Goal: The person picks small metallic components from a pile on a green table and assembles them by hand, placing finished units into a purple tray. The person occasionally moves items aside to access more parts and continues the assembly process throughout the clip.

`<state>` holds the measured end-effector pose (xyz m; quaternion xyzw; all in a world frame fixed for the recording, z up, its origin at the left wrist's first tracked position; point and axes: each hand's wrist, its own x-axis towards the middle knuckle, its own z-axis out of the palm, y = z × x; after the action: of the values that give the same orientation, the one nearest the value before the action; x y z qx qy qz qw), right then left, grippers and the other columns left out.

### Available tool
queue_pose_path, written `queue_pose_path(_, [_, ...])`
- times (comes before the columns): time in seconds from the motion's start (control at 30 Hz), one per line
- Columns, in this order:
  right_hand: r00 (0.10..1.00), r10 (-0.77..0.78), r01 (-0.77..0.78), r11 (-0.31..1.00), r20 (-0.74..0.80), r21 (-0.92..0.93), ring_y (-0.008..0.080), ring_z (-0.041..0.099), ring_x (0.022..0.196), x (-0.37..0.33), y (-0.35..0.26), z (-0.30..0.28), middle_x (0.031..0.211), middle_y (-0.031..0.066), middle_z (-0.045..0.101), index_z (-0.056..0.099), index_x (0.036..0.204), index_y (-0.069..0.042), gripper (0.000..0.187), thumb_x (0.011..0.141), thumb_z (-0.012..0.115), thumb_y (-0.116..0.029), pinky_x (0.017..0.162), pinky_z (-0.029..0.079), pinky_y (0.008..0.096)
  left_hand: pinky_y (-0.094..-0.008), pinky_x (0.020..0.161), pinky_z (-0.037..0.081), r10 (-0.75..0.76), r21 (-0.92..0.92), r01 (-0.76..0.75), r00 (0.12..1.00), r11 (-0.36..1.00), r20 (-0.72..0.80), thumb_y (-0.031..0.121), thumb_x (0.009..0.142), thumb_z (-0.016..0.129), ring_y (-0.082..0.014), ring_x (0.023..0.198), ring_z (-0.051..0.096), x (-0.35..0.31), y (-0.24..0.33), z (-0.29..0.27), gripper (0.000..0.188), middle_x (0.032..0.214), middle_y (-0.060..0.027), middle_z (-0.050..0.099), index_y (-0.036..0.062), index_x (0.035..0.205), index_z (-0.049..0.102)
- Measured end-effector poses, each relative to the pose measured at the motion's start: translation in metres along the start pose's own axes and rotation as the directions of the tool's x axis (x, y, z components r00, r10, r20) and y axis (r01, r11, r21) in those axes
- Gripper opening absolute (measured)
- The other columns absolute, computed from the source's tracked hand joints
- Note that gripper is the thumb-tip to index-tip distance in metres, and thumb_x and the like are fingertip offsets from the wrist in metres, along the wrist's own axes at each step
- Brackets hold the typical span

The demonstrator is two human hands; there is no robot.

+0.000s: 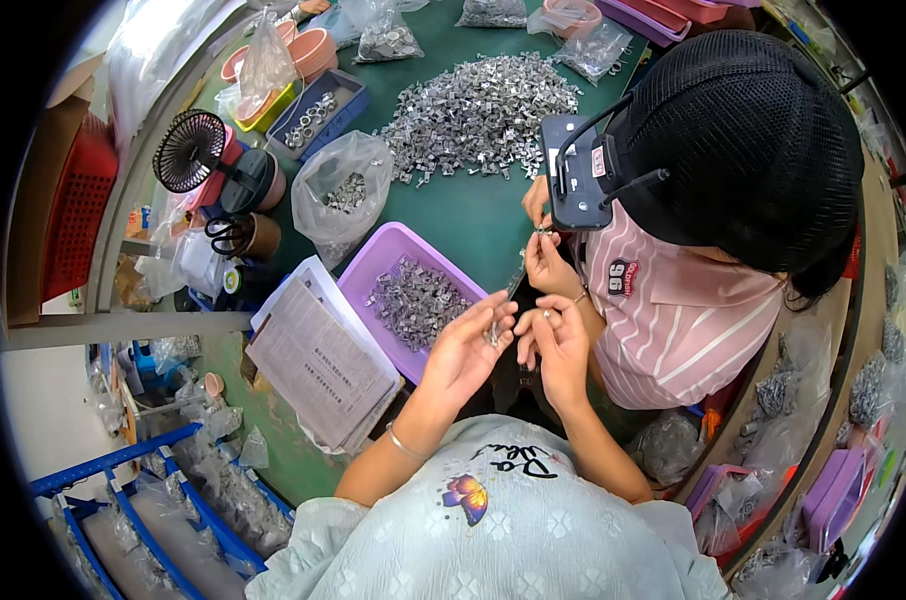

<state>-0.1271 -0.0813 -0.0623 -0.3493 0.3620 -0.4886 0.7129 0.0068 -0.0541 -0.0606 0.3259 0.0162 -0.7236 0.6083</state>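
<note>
My left hand point(458, 350) is turned palm up beside a lilac tub point(358, 270), fingers curled around a small metal part point(493, 333). Close on its right is my right hand point(561, 352), its fingers bent together in a pinch; what they hold, if anything, is too small to make out. The tub holds a heap of small grey metal parts point(420, 302). Just beyond my hands, a co-worker's hands point(545, 255) are held close together over the green table's point(463, 215) edge, fingering something small.
A large pile of metal parts point(478, 115) covers the table's far middle. Left of the tub lie stacked papers point(323, 355), a clear bag point(341, 190), a blue bin point(318, 115) and a small fan point(191, 150). The co-worker in a black cap point(743, 150) sits close at right.
</note>
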Motion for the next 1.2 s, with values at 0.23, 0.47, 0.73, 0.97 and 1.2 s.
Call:
queue_pose_path(0.23, [0.982,-0.016,0.063,0.966,0.187,-0.251,0.0064,0.054,0.051,-0.037,-0.055,0.016,0.071,0.0071,0.062,0.055,0.092,0.002,0.012,0.081,0.060,0.003,0.043,0.038,0.0175,-0.0215,0.071,0.040,0.108,0.485,-0.146,0.988,0.862,0.107,0.005,0.082,0.060,-0.0079,0.079,0.049,-0.068,0.011,0.046,0.019,0.089,-0.0043,0.057,-0.0025,0.099,0.059])
queue_pose_path(0.47, [0.937,-0.116,0.253,0.875,0.329,-0.413,0.0074,0.056,0.051,-0.051,-0.087,0.022,0.074,0.0091,0.064,0.063,0.088,0.004,0.013,0.076,0.063,0.006,0.045,0.042,0.0194,-0.0202,0.067,0.038,0.198,0.597,-0.381,0.916,0.706,0.349,-0.005,0.077,0.060,-0.0066,0.073,0.046,-0.090,0.023,0.068,0.018,0.093,-0.0071,0.055,-0.0036,0.095,0.059])
queue_pose_path(0.73, [0.862,-0.265,0.438,0.818,0.432,-0.372,0.0113,0.058,0.051,-0.053,-0.093,0.023,0.076,0.0120,0.064,0.064,0.087,0.005,0.015,0.072,0.062,0.010,0.044,0.043,0.0206,-0.0208,0.066,0.037,0.215,0.591,-0.443,0.883,0.674,0.417,-0.007,0.076,0.062,-0.0069,0.071,0.043,-0.100,0.022,0.073,0.021,0.093,-0.0078,0.056,-0.0033,0.096,0.060])
queue_pose_path(0.97, [0.805,-0.321,0.534,0.758,0.499,-0.375,0.0142,0.061,0.057,-0.056,-0.097,0.022,0.077,0.0131,0.064,0.064,0.087,0.005,0.018,0.070,0.062,0.011,0.046,0.046,0.0220,-0.0211,0.066,0.036,0.197,0.583,-0.426,0.888,0.692,0.416,-0.007,0.075,0.062,-0.0077,0.072,0.043,-0.107,0.022,0.077,0.021,0.094,-0.0085,0.057,-0.0033,0.096,0.060])
queue_pose_path(1.2, [0.728,-0.403,0.639,0.693,0.555,-0.335,0.0201,0.064,0.063,-0.055,-0.097,0.021,0.077,0.0133,0.064,0.063,0.089,0.005,0.025,0.065,0.062,0.012,0.054,0.051,0.0246,-0.0220,0.067,0.037,0.167,0.596,-0.434,0.877,0.675,0.450,-0.005,0.077,0.061,-0.0080,0.074,0.044,-0.111,0.024,0.077,0.025,0.095,-0.0087,0.056,-0.0034,0.102,0.057])
